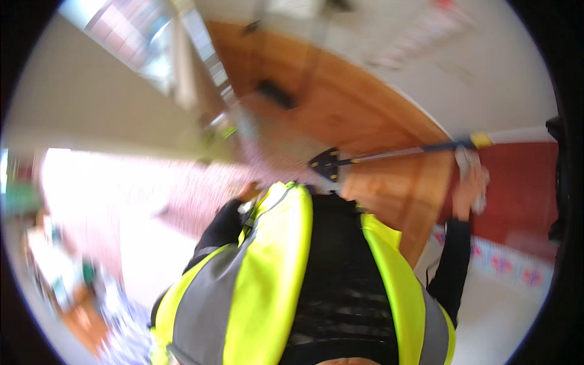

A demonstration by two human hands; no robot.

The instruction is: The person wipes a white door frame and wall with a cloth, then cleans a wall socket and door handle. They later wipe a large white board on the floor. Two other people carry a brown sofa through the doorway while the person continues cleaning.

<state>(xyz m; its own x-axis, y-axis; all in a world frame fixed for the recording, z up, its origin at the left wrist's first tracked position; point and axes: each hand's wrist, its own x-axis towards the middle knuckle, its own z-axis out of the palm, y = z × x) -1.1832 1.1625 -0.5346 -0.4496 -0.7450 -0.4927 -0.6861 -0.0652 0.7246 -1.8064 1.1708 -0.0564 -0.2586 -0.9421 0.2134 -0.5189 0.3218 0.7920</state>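
Observation:
My right hand (470, 187) is stretched out to the right, holding a pale cloth (464, 159) against a dark red surface (511, 191). Close above it lies the handle end of a long-handled tool (410, 150) with a triangular black head and yellow parts; the head is near my chest. My left hand (248, 190) is at the left of my yellow vest, small and blurred. Whether it holds anything cannot be made out.
An orange-brown wooden panel (365, 109) spans the middle, with a dark block-like object (276, 93) over it. At lower left are a blurred heap of pale plastic or fabric (123, 324) and other items. A patterned border strip (502, 263) runs below the red surface.

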